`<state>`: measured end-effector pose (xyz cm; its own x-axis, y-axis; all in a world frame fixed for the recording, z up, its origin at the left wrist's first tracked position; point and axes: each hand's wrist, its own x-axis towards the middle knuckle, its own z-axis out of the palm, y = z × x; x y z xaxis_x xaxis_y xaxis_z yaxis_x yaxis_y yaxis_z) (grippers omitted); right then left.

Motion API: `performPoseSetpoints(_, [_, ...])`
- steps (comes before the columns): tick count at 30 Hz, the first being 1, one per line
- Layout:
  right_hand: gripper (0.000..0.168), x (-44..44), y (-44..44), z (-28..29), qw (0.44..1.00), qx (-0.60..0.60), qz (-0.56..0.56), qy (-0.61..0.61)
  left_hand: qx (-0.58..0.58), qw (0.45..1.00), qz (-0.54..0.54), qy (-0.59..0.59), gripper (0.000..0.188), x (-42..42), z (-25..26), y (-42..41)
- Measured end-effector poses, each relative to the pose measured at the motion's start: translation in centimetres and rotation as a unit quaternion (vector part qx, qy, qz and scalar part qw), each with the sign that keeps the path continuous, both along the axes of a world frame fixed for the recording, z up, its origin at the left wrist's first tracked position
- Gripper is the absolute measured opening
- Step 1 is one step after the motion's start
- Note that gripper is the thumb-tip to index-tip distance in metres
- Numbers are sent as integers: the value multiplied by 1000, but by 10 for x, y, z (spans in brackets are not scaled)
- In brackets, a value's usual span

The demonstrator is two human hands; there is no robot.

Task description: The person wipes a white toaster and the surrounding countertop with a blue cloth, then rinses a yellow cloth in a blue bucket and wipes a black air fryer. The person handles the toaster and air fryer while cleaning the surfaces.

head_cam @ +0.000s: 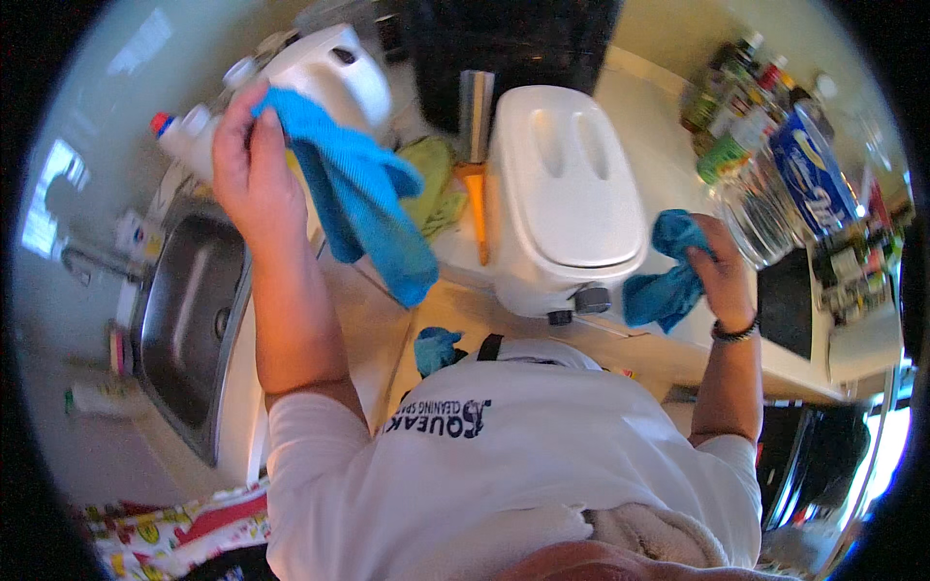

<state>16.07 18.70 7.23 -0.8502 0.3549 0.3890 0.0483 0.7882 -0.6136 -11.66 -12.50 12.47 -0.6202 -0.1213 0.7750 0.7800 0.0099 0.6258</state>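
Note:
My left hand (254, 160) is raised at the upper left and pinches a blue cleaning cloth (356, 189) that hangs down to the right. Bunched in my right hand (719, 269) is a second blue cloth (665, 279), close to the right side of a white countertop appliance (574, 181). The appliance has a lid with two long recesses and dark knobs at its near end. Left of it are an orange-handled utensil (475, 210) and a green cloth (429, 189). Another blue cloth (436, 350) shows at my waist.
A steel sink (196, 319) lies at the left, with white plastic bottles (192, 138) and a large white jug (334, 80) beyond. At the right stand a glass jar (759, 210), a blue package (814, 174) and several condiment bottles (741, 116). A black panel (508, 43) stands behind the appliance.

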Motion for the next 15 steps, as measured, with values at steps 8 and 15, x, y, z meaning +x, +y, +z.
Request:
performPoseSetpoints(8, [25,-5,20,0,976,-214,-24,24,48,992,40,108,25,-46,45,-56])
performPoseSetpoints(15, [29,-19,19,23,980,138,-53,131,25,999,1,47,28,-72,40,-78])
